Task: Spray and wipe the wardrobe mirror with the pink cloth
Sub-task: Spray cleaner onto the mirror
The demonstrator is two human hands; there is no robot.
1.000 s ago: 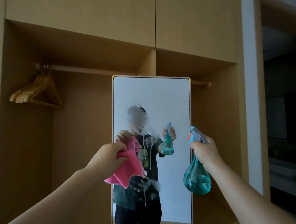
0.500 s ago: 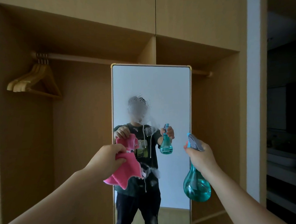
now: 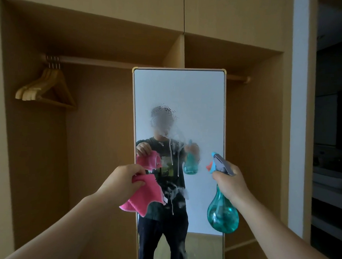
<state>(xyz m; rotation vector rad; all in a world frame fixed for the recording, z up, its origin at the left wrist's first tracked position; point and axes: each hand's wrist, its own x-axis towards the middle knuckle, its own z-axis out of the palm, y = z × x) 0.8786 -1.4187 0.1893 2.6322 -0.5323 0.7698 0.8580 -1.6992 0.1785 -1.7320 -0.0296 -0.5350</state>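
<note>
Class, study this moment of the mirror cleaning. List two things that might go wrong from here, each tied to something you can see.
1. Drips run down the mirror while the pink cloth in the left hand seems off the glass; they may dry as streaks.
2. The spray bottle in the right hand aims near the mirror's right edge; more mist might wet the wardrobe wood.
</note>
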